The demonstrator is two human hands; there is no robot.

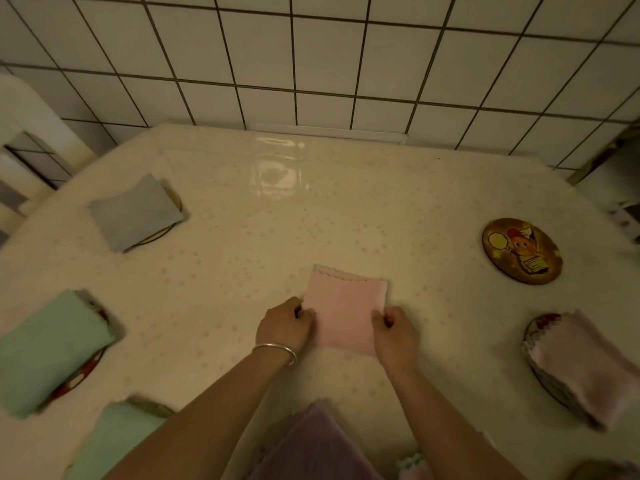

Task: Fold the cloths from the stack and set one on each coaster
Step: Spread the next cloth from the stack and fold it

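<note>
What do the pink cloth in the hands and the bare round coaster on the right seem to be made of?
Pink cloth: probably soft microfibre or fleece, matte, with a scalloped edge; it lies limp and folded. Bare round coaster: stiff and thin, perhaps wood or cork board, with a printed cartoon picture and a slight sheen. Neither can be told for sure.

Glossy cream star-patterned tabletop (346,216), folded pink cloth (344,313) at centre, bare round cartoon-printed coaster (522,251) right, cloth-covered coasters around the edges

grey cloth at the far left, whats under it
A round coaster: only its rim shows past the right edge of the grey cloth. The rest of the coaster, with any picture on it, is covered.
</note>
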